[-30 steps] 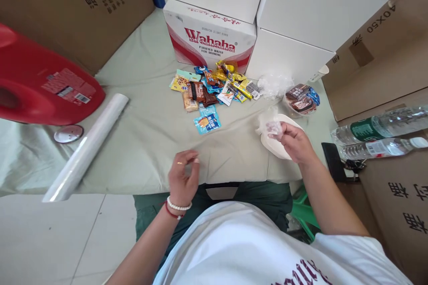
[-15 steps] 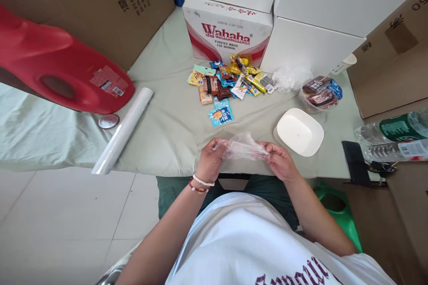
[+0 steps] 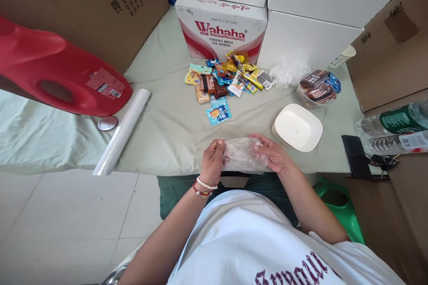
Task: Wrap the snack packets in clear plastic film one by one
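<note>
A crinkled piece of clear plastic film (image 3: 242,153) stretches between my two hands, just over the table's front edge. My left hand (image 3: 213,156) pinches its left end between thumb and fingers. My right hand (image 3: 272,153) grips the other end, with some of the fingers behind the film. To the right of my right hand sits a white plastic bowl (image 3: 299,128), with nothing in it. Beyond the film lies a blue snack packet (image 3: 218,113), in front of a heap of small wrapped snacks (image 3: 219,80).
On the left lie a film roll (image 3: 122,133), a round disc (image 3: 107,123) and a large red jug (image 3: 67,71). A Wahaha carton (image 3: 220,29) stands behind. To the right are crumpled clear plastic (image 3: 289,73), a snack-filled tub (image 3: 317,91), bottles (image 3: 401,120) and a black object (image 3: 356,158).
The film between my hands has spread from a narrow bunch into a wider sheet hanging lower. My right hand's fingers have opened up a little. The camera view has shifted slightly.
</note>
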`<state>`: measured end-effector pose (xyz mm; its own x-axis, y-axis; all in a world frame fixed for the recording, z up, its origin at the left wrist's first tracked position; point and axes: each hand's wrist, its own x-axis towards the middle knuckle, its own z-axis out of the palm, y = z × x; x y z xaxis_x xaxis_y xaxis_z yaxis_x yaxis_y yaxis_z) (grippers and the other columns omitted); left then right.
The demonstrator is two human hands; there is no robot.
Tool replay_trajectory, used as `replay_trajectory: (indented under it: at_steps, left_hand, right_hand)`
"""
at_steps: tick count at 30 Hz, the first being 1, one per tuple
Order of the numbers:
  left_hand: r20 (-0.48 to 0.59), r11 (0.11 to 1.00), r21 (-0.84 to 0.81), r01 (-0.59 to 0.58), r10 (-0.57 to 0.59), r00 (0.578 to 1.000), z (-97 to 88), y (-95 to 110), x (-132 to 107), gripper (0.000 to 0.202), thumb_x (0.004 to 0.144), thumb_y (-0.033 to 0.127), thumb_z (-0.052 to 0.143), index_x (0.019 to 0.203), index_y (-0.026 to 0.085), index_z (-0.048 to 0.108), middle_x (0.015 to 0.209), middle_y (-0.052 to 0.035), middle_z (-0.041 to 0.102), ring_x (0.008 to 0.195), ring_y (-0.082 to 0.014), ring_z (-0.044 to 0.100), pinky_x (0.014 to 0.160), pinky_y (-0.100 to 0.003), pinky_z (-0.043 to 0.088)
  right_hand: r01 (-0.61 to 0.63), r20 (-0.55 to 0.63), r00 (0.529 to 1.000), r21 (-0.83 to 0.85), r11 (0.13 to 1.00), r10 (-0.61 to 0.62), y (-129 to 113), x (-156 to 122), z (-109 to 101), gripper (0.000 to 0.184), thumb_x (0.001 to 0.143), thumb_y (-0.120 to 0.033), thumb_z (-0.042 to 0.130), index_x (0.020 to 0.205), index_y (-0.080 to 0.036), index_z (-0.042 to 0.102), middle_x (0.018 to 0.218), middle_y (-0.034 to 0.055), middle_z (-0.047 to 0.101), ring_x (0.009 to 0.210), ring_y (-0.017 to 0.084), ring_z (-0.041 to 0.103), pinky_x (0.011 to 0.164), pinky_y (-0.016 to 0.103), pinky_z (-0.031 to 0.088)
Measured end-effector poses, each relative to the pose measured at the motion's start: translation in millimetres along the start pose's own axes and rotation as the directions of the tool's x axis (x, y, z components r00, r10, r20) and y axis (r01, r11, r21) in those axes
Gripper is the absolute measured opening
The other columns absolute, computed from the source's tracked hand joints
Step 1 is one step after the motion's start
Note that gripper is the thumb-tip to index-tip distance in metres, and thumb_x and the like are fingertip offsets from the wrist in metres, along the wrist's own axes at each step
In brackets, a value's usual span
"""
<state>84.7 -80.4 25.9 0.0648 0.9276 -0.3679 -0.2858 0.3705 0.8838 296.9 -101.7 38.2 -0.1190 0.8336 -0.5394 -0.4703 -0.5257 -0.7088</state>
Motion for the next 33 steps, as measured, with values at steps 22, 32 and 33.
replay_trajectory:
  at_steps: [22, 32, 33]
  left_hand:
    - [-0.190, 0.992, -0.119, -0.040, 0.017, 0.982, -31.2, 21.9, 18.6, 0.038, 0.061, 0.025, 0.074, 0.096, 0.023, 0.059, 0.079, 0.0017, 0.069, 0.071, -0.0122, 0.064, 0.064, -0.022, 0.050]
    - [-0.257, 0.986, 0.136, -0.100, 0.133, 0.957, -3.8, 17.7, 10.1, 0.032, 0.072, 0.026, 0.064, 0.102, 0.023, 0.055, 0.087, 0.0028, 0.061, 0.071, -0.0123, 0.063, 0.056, -0.023, 0.057]
    - [-0.222, 0.981, 0.163, -0.107, 0.142, 0.965, -1.0, 17.7, 9.1, 0.031, 0.073, 0.028, 0.066, 0.103, 0.023, 0.055, 0.087, 0.0029, 0.061, 0.070, -0.0120, 0.063, 0.056, -0.023, 0.057]
  right_hand:
    - [0.082, -0.138, 0.983, -0.282, 0.956, -0.125, 18.7, -24.1, -20.8, 0.047, 0.066, -0.057, 0.091, 0.090, -0.024, 0.069, 0.063, -0.0073, 0.046, 0.049, 0.007, 0.033, 0.044, 0.023, 0.022]
    - [0.424, 0.234, 0.642, -0.902, 0.084, -0.730, 10.4, -69.1, 13.8, 0.039, 0.088, -0.049, 0.076, 0.123, -0.034, 0.068, 0.124, 0.0118, 0.065, 0.117, 0.034, 0.058, 0.106, 0.053, 0.048]
    - [0.449, 0.300, 0.652, -0.893, 0.035, -0.697, 13.5, -63.4, 21.5, 0.046, 0.087, -0.050, 0.078, 0.127, -0.032, 0.067, 0.129, 0.0128, 0.064, 0.121, 0.035, 0.056, 0.107, 0.053, 0.047]
